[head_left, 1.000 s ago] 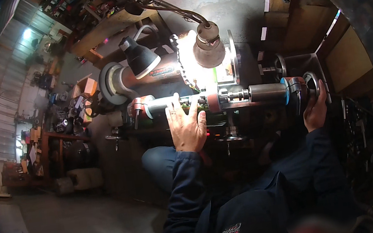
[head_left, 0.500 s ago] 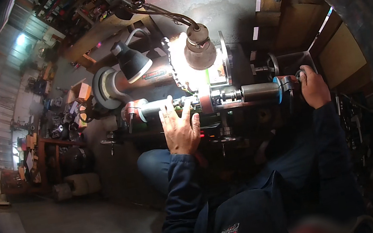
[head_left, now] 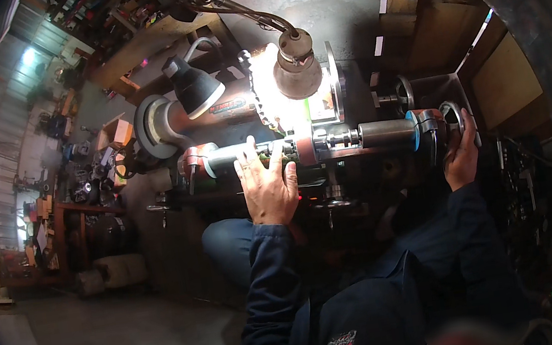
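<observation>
My left hand (head_left: 269, 186) lies over the left part of a horizontal metal shaft assembly, its fingers stretched out and slightly apart. The fingertips are at a steel cylinder (head_left: 227, 156) and the shaft section beside it. At the machine's right end my right hand (head_left: 461, 158) is closed on the lower right rim of a small metal handwheel (head_left: 451, 114). Between the hands, a narrow reddish-brown wheel (head_left: 304, 145) stands across the shaft. A second steel cylinder (head_left: 388, 132) sits to its right, next to a blue-edged red clamp (head_left: 424, 122).
A lit work lamp (head_left: 297, 73) hangs close above the shaft, its glare washing out what lies behind. Another black lamp (head_left: 193, 88) stands to the left, near a large round flange (head_left: 157, 129). A second handwheel (head_left: 405, 94) is behind on the right. Cluttered shelving lines the left.
My right hand has moved down around the handwheel's rim, uncovering more of the wheel, and the forearm has shifted left. My left hand stays nearly in place.
</observation>
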`<state>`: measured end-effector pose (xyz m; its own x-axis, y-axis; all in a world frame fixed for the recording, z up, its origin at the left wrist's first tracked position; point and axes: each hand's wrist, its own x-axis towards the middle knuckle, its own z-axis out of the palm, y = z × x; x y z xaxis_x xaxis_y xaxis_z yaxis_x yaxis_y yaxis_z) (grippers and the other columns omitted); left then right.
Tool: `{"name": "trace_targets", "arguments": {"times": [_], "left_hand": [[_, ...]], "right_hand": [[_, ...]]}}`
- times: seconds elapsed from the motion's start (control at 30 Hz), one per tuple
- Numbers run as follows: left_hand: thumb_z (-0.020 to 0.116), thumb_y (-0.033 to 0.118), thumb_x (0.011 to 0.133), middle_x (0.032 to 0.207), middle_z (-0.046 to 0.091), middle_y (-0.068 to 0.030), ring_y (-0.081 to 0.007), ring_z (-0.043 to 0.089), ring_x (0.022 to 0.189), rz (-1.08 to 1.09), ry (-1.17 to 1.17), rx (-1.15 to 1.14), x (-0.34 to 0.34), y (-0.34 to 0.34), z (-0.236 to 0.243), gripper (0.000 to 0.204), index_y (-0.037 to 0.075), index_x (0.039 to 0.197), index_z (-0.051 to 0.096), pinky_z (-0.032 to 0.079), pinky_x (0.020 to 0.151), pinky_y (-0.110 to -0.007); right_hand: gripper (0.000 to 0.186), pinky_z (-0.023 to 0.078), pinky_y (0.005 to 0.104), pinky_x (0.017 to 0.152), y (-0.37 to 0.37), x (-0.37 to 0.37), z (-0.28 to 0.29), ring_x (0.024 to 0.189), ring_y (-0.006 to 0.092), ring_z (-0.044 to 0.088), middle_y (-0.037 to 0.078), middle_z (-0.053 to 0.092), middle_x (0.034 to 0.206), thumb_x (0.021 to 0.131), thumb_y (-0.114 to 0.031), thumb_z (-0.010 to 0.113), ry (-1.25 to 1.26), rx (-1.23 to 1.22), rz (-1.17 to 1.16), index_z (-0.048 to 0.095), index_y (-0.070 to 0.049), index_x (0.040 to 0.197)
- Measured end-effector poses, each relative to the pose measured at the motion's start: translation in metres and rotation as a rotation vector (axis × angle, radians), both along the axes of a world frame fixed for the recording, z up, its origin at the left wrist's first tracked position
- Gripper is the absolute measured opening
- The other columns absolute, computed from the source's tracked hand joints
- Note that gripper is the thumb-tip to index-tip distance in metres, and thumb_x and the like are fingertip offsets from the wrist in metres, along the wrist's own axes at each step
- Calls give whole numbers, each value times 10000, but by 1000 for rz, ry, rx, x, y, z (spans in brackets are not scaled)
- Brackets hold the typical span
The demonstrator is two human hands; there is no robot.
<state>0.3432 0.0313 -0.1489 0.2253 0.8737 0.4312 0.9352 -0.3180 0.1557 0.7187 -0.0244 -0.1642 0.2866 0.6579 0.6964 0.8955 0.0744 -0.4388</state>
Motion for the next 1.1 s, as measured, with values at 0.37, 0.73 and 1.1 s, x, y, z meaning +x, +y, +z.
{"name": "trace_targets", "arguments": {"times": [0.37, 0.73, 1.1], "left_hand": [[544, 394, 968, 1532, 304, -298, -515, 285, 1402, -22, -21, -21, -4, 0, -4, 455, 144, 1345, 595, 236, 1154, -586], [546, 374, 974, 1525, 320, -296, -486, 316, 1398, -21, -13, -2, -2, 0, -1, 439, 121, 1328, 607, 243, 1158, -564], [554, 389, 963, 1533, 303, -302, -509, 295, 1401, -22, -42, -24, -3, 0, -1, 439, 134, 1316, 615, 234, 1157, -582]], "right_hand": [[327, 531, 475, 786, 18, 16, 27, 966, 428, 655, 236, 668, 1107, 1008, -131, 469, -8, -327, -6, 506, -64, 1326], [382, 533, 454, 826, -2, 4, 5, 1037, 442, 640, 255, 619, 1216, 1013, -96, 456, 43, -121, 8, 433, -23, 1388], [341, 527, 471, 807, 8, 8, 15, 1000, 432, 647, 252, 660, 1099, 1014, -131, 474, 19, -211, -20, 483, -26, 1339]]}}
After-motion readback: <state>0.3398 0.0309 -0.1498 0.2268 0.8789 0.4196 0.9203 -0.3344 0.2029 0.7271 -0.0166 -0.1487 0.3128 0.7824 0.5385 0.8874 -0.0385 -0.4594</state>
